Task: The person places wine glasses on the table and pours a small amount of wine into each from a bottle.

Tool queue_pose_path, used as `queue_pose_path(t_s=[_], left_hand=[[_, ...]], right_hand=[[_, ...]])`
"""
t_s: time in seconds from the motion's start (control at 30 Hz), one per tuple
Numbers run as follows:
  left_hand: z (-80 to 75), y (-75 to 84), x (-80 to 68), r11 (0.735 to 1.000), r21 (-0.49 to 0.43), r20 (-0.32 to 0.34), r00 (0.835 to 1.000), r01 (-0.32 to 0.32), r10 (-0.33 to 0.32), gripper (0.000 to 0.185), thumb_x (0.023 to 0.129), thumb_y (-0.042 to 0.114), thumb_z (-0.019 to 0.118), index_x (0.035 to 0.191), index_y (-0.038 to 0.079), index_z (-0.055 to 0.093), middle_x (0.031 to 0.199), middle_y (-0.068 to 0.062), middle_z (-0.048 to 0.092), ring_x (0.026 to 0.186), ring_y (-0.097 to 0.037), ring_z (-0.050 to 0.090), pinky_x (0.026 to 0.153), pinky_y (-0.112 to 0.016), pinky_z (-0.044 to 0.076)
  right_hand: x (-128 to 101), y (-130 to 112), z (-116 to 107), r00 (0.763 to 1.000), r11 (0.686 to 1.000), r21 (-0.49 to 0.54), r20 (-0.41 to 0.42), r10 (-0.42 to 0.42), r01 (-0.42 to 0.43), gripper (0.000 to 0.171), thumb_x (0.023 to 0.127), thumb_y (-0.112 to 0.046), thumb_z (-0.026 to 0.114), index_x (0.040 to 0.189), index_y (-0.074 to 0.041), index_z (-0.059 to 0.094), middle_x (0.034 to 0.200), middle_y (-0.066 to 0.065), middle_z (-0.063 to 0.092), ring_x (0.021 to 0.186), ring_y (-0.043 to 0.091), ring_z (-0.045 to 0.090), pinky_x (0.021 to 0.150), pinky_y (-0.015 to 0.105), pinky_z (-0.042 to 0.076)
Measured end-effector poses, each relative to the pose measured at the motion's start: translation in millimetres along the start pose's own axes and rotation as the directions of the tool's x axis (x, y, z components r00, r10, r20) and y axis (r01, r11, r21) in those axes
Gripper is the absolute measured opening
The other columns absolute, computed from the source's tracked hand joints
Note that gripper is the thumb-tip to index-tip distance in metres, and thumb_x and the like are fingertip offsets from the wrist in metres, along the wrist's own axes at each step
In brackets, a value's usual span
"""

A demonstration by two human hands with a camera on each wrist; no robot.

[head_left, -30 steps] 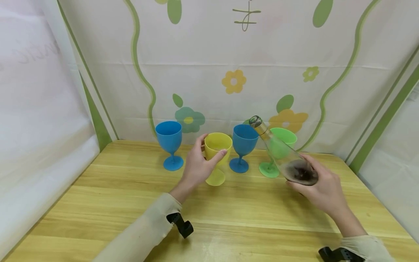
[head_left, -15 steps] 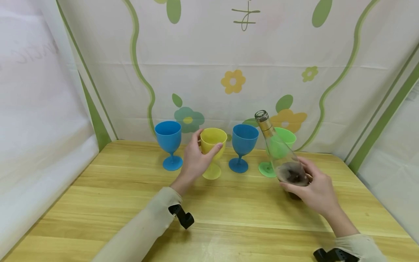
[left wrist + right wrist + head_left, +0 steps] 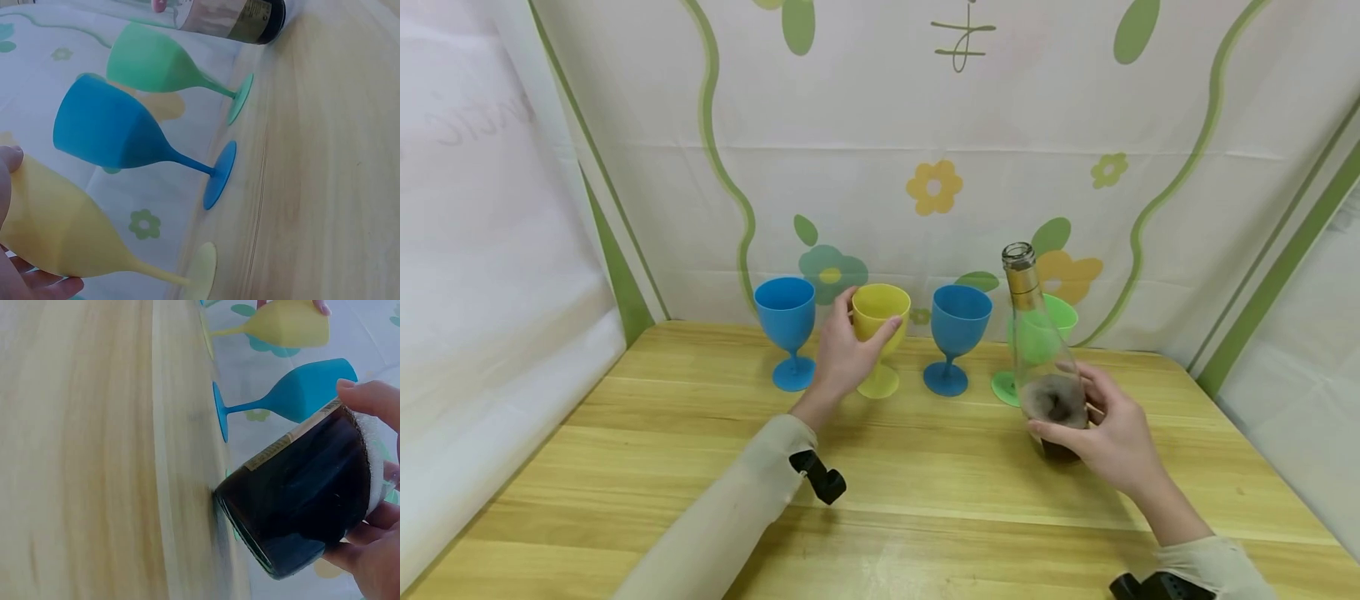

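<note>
Goblets stand in a row along the back of the wooden desk [image 3: 925,467], close to the flowered cloth backdrop [image 3: 925,125]: a blue goblet [image 3: 786,327] at the far left, then a yellow goblet [image 3: 880,333], a second blue goblet [image 3: 957,333] and a green goblet [image 3: 1037,342] at the right end. The person's left hand [image 3: 842,358] has its grip clamped on the bowl of the yellow goblet, thumb on the near side and fingers wrapped behind, and the goblet's foot sits on the desk between the two blue ones. The right hand [image 3: 1112,433] grips the lower body of a clear glass bottle [image 3: 1045,367], fingers curled round it near the base. The bottle stands nearly upright in front of the green goblet, open mouth on top, with a little dark liquid pooled in its bottom; from the right wrist view its base edge meets the desk while tilted slightly. Both forearms wear pale sleeves [image 3: 730,525].
</note>
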State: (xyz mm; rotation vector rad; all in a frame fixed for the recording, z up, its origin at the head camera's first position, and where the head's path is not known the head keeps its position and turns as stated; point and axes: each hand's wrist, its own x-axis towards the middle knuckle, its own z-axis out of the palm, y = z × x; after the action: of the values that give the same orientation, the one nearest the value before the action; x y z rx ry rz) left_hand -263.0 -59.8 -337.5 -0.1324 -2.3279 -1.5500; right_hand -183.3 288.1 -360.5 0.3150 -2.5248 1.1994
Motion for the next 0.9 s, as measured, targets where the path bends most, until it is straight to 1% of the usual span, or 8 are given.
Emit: queue_pose_path(t_s=[0.13,0.3,0.43,0.53,0.63,0.77,0.9], left_hand=[[-0.1,-1.4,2.8,1.0,0.009,-0.004,1.0,-0.001,0.001,0.09,0.096,0.05,0.076,0.164,0.011,0.031,0.149,-0.014,0.055,0.13,-0.033,0.06,0.108,-0.052,0.057],[-0.3,-2.7,3.6,1.0,0.025,-0.004,1.0,0.005,-0.005,0.092,0.096,0.051,0.076,0.165,0.011,0.029,0.15,-0.015,0.054,0.13,-0.034,0.059,0.109,-0.053,0.056],[-1.4,-3.3,1.5,0.999,0.032,0.005,1.0,0.012,-0.012,0.094,0.097,0.053,0.074,0.167,0.012,0.026,0.156,-0.014,0.051,0.137,-0.035,0.056,0.113,-0.056,0.053],[-3.2,-4.2,-2.7,0.999,0.047,0.009,1.0,0.019,-0.019,0.096,0.096,0.057,0.072,0.168,0.013,0.025,0.162,-0.012,0.046,0.146,-0.036,0.049,0.118,-0.059,0.048],[-5.9,-5.3,-8.8,0.998,0.065,0.012,1.0,0.021,-0.021,0.097,0.096,0.06,0.071,0.168,0.013,0.025,0.166,-0.01,0.042,0.152,-0.037,0.044,0.121,-0.06,0.044],[-10.2,-5.9,-18.1,0.997,0.08,0.012,1.0,0.021,-0.022,0.097,0.096,0.061,0.07,0.168,0.014,0.025,0.167,-0.008,0.041,0.154,-0.035,0.042,0.122,-0.059,0.043],[-14.6,-5.9,-26.4,0.997,0.081,0.005,1.0,0.013,-0.013,0.093,0.097,0.059,0.071,0.166,0.014,0.028,0.167,-0.007,0.042,0.153,-0.033,0.043,0.12,-0.058,0.045]], right_hand=[[-0.7,-1.3,1.0,1.0,1.0,0.004,0.003,-0.007,0.007,0.083,0.078,-0.019,0.097,0.15,-0.016,0.055,0.13,0.018,0.069,0.102,-0.01,0.062,0.08,0.01,0.052],[-1.0,-2.1,1.8,1.0,1.0,0.009,0.015,-0.021,0.021,0.083,0.078,-0.018,0.097,0.149,-0.013,0.055,0.132,0.018,0.067,0.104,-0.012,0.06,0.083,0.007,0.051],[-0.9,-1.0,2.0,0.999,0.999,0.013,0.022,-0.036,0.036,0.083,0.079,-0.017,0.096,0.15,-0.012,0.054,0.135,0.017,0.065,0.108,-0.014,0.058,0.085,0.005,0.049],[-0.7,0.6,1.7,0.998,0.998,0.018,0.031,-0.054,0.053,0.083,0.079,-0.015,0.096,0.15,-0.01,0.053,0.137,0.016,0.063,0.111,-0.015,0.056,0.087,0.003,0.048],[-0.7,1.7,1.1,0.997,0.998,0.026,0.043,-0.066,0.065,0.084,0.08,-0.015,0.095,0.151,-0.01,0.051,0.139,0.016,0.062,0.112,-0.016,0.056,0.088,0.002,0.048],[-1.1,2.7,0.0,0.996,0.998,0.019,0.056,-0.067,0.066,0.084,0.08,-0.017,0.095,0.151,-0.011,0.05,0.14,0.018,0.064,0.112,-0.017,0.056,0.089,0.001,0.047],[-1.9,3.6,-0.8,0.997,0.998,-0.001,0.055,-0.059,0.059,0.085,0.08,-0.019,0.096,0.151,-0.012,0.05,0.136,0.021,0.067,0.109,-0.017,0.056,0.087,0.002,0.047]])
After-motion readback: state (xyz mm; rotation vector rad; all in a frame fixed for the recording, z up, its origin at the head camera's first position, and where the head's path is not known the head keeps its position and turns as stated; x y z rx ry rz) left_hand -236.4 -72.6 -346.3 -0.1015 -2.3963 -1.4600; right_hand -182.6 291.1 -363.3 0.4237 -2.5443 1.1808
